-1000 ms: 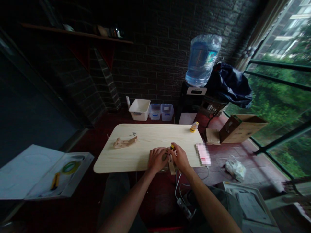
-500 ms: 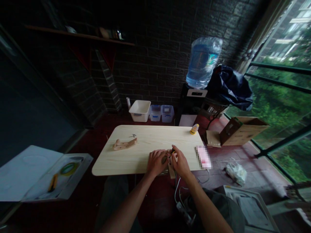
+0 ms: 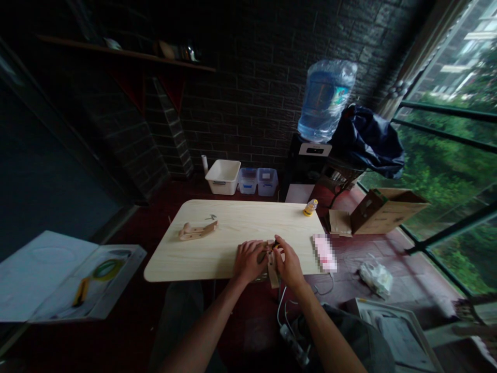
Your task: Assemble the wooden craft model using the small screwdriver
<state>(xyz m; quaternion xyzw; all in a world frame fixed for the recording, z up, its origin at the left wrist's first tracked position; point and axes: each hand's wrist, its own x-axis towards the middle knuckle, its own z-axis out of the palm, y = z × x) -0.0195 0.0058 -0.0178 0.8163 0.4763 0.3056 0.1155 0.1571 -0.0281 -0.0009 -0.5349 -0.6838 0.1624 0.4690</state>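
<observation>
My left hand [image 3: 250, 261] lies over a pale wooden piece [image 3: 273, 274] at the table's front edge, its fingers bent and pressing the wood down. The strip juts out past the edge toward me. Close on the right, my right hand [image 3: 288, 263] pinches a small black-and-yellow tool [image 3: 276, 243] against the wood; most of the tool is hidden by the fingers, so its kind is unclear. Another curved wooden piece with holes [image 3: 198, 231] rests at the left of the table. Behind it lie several small dark pieces [image 3: 210, 217].
On the pale table [image 3: 240, 212] stand a yellow-capped clear bottle [image 3: 310, 207] and a blurred pink item [image 3: 325, 252]. An open white case [image 3: 112, 305] is at left. A power strip [image 3: 293, 344] with cables lies below. Beyond are bins [image 3: 223, 178] and a cardboard box [image 3: 384, 212].
Both hands stay at the same spot on the wood. The right hand's fingers and the black-and-yellow tool have shifted slightly. The whole view has moved a little.
</observation>
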